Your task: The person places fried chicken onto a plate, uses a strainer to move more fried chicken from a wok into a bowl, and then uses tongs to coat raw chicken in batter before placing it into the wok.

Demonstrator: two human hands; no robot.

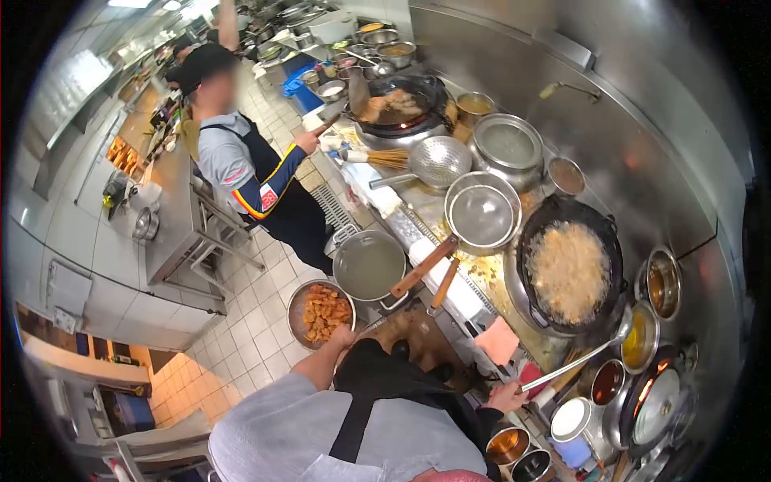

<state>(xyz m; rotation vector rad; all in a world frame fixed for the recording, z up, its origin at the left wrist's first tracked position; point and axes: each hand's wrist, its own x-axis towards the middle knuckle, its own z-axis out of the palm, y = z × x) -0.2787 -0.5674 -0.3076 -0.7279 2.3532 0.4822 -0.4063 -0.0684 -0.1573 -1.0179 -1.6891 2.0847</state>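
Note:
My left hand (344,336) is closed on the rim of a round metal bowl (294,323), which holds browned fried pieces (325,312). The bowl is held out to my left, close to a larger two-handled pot (368,265) of cloudy liquid. My right hand (507,397) grips the end of a long-handled ladle (566,369). The ladle's head lies at the edge of a metal container of yellow liquid (637,337). Beyond the ladle, a black wok (536,229) is full of foaming oil with food frying in it (569,269).
A co-worker (233,145) stands at a second wok (430,92), holding a handled utensil. A perforated skimmer (440,162) and a wooden-handled strainer (482,210) lie between the woks. Sauce containers (608,381) and a lidded pot (657,406) crowd the right. A pink cloth (497,341) lies on the counter edge.

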